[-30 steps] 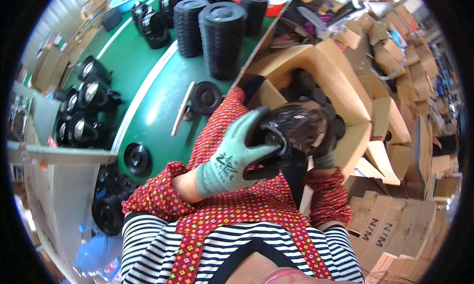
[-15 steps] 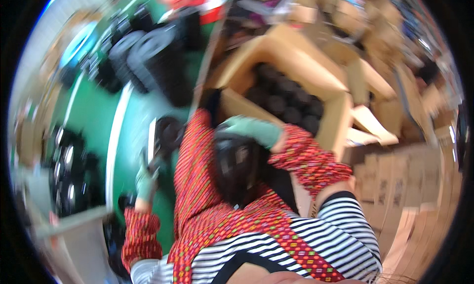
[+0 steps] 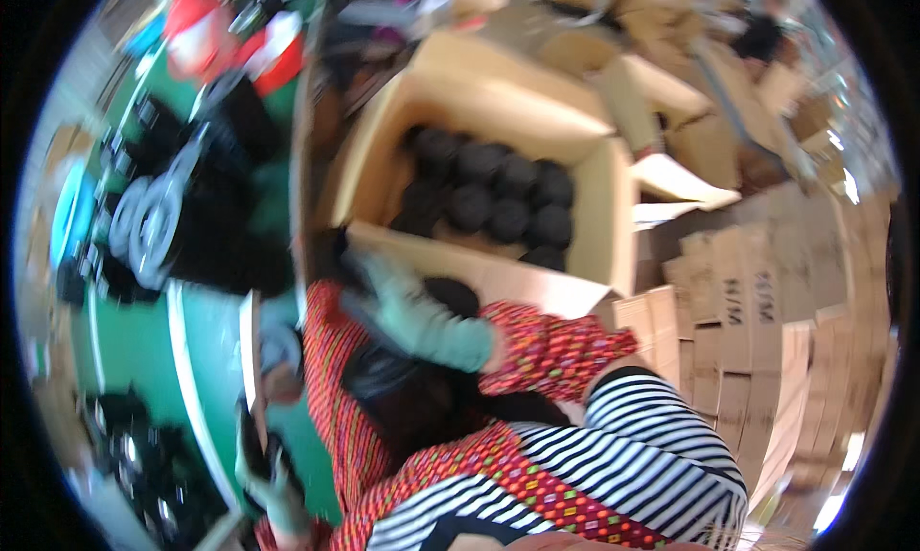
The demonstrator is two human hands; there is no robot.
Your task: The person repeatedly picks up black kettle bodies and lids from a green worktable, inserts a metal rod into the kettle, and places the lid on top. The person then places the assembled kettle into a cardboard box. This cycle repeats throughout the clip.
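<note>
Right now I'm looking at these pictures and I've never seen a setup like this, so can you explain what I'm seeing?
There's no machine: these are a person's two hands in pale green gloves. A fisheye camera on the person's head looks down, so straight edges bend. The right hand is over a black rounded part at the lap; blur hides how it is held. The left hand is over the green table, by the lower end of a pale strip; whether it grips anything is unclear. Farther along stand stacked black pieces. Beyond the right hand, an open cardboard box contains dark round pieces.
</note>
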